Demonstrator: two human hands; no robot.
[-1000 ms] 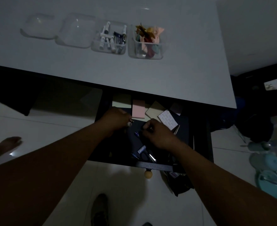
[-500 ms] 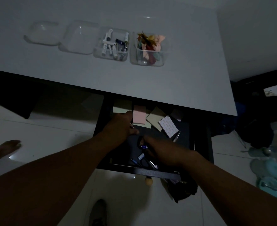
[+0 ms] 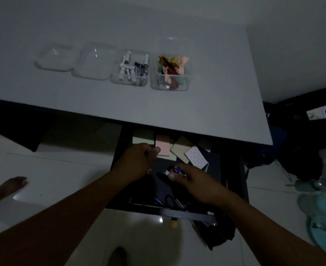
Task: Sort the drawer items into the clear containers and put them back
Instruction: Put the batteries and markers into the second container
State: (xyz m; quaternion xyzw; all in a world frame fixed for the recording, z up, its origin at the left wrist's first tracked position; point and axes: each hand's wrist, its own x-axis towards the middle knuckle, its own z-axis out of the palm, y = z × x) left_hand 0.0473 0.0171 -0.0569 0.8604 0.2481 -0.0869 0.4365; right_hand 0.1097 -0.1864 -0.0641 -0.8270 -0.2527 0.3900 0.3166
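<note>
Right hand (image 3: 194,182) was in the open drawer (image 3: 177,213), thumb and forefinger pinched on a small blue-and-white item (image 3: 174,170) at the fingertips. Left hand (image 3: 137,162) was curled just left of it; could not tell what it held. Judged the item light, rigid, probably smooth: grip across the middle, not the end. Pink note pad (image 3: 162,145) lay beyond the fingers, scissors (image 3: 170,199) nearer. Clear containers (image 3: 94,62) stood well beyond, on the tabletop (image 3: 196,112).

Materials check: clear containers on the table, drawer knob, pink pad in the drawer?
Clear containers: glossy transparent plastic, probably; contents show through, walls catch highlights. Drawer knob: pale matte ball, possibly bare wood; too dim to be sure. Pink pad: matte paper, flat square block.
</note>
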